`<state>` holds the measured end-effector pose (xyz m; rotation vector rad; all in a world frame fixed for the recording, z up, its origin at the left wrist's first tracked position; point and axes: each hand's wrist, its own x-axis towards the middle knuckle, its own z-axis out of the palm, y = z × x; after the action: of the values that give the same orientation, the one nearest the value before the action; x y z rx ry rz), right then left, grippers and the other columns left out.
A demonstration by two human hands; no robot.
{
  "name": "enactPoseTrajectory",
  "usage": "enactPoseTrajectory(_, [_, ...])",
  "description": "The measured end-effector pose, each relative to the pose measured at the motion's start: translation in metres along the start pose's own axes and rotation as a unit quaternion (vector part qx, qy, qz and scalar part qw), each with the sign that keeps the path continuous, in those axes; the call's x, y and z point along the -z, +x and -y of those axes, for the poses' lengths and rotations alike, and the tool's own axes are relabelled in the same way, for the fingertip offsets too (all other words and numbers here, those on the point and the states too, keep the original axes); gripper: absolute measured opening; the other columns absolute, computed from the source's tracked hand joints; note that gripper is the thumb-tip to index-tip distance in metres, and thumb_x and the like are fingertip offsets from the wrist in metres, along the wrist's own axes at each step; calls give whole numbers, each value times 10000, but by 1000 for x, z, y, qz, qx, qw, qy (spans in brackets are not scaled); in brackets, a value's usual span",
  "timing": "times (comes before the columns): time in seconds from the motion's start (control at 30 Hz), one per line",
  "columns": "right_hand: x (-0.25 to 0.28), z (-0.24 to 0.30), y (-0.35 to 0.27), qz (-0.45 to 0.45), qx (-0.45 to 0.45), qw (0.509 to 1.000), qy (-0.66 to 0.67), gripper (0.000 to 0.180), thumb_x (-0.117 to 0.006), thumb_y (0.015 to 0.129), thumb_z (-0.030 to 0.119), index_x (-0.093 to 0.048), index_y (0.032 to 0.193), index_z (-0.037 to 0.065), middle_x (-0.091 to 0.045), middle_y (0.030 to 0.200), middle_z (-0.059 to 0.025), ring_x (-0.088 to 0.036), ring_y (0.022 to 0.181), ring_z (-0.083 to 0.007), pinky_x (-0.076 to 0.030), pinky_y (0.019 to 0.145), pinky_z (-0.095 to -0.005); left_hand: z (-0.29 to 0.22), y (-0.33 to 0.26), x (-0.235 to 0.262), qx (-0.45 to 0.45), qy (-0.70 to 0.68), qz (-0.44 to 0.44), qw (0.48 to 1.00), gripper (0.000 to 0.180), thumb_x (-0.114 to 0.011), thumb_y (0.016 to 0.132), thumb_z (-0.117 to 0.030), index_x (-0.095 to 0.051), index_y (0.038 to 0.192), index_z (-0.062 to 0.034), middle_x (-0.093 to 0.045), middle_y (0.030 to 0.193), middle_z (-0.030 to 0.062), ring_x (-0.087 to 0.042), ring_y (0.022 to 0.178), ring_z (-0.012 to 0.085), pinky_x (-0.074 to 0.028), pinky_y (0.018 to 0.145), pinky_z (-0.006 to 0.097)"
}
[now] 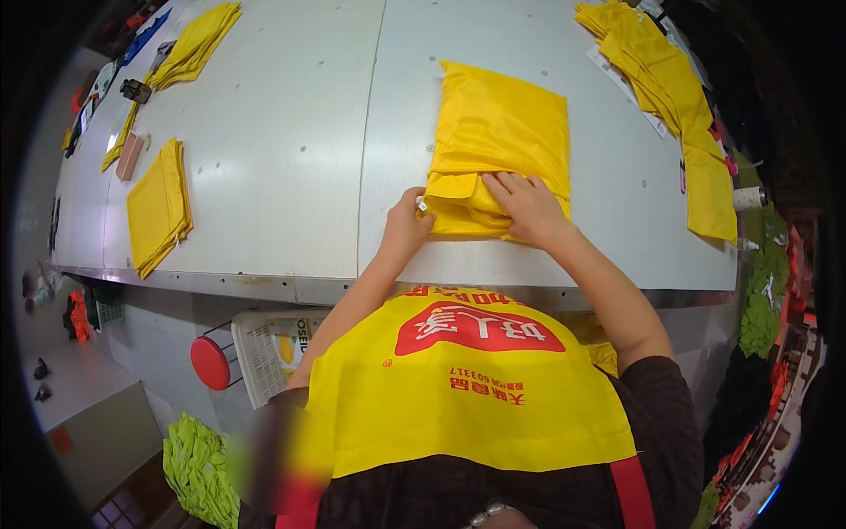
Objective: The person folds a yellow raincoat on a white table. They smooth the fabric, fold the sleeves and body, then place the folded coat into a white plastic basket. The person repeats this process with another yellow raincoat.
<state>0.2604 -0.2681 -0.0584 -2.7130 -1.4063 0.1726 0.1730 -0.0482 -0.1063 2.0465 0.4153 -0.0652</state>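
Observation:
A bright yellow piece of thin, folded cloth [502,119] lies on the metal-topped table [291,132] in front of me. Its near end is doubled over, leaving a loose, gaping fold. At the near left corner my left hand [407,227] has its fingers curled on the cloth's edge, where a small white label shows. My right hand [529,207] rests palm down on the folded part, fingers stretched over the cloth. What lies under the fold is hidden.
Stacks of folded yellow cloth lie left [159,207], far left [198,44] and right [661,70]. A thread cone [749,198] is at the right edge. Below the table's left side are a red stool [211,362], a white basket [256,361] and green cloth [201,472].

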Motion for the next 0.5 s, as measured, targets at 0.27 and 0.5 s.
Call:
enactPoseTrajectory(0.27, [-8, 41, 18, -27, -140, 987, -75, 696, -710, 626, 242, -426, 1222, 22, -534, 1061, -137, -507, 1022, -247, -316, 941, -445, -2, -6, 0, -413, 270, -190, 849, 120, -624, 751, -75, -529, 803, -25, -556, 853, 129, -549, 799, 307, -451, 705, 366])
enactPoseTrajectory(0.5, [-11, 18, 26, -42, -76, 996, -15, 541, -652, 683, 192, -450, 1146, -2, -601, 896, -167, -588, 855, -304, -422, 824, -422, 15, 5, -31, -396, 255, 10, 882, 103, -543, 799, -129, -551, 795, -26, -546, 819, 129, -541, 758, 284, -446, 668, 383])
